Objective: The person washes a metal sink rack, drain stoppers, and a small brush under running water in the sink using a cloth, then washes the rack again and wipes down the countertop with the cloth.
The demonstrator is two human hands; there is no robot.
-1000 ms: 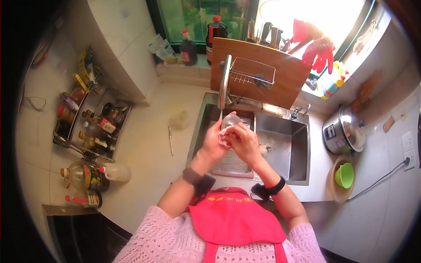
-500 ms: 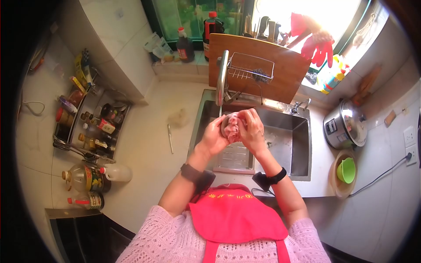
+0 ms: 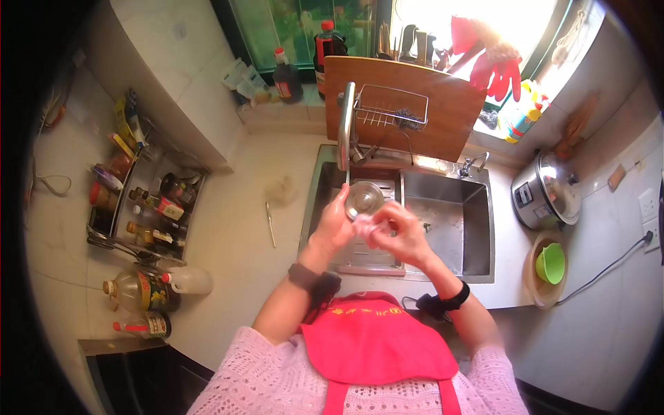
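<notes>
My left hand (image 3: 333,225) is closed round the side of a small clear glass bowl (image 3: 364,199), its round mouth facing up toward me. My right hand (image 3: 401,238) pinches a crumpled pink-and-white cloth (image 3: 370,228) just below the bowl's near rim. The cloth is smeared by motion, so whether it touches the glass I cannot tell. Both hands are over the left part of the sink (image 3: 491,242), close to the faucet (image 3: 346,131), with a metal drain tray (image 3: 366,257) beneath them.
A wooden board (image 3: 443,111) leans behind the faucet. On the left counter lie a thin metal stick (image 3: 270,225), jugs and a bottle rack (image 3: 149,200). A steel cooker (image 3: 543,194) and a green bowl (image 3: 550,263) in a basin stand at the right.
The cloth has come away from the glass bowl toward me, and my right hand has moved down with it. The bowl's mouth now shows; my left hand still grips it.
</notes>
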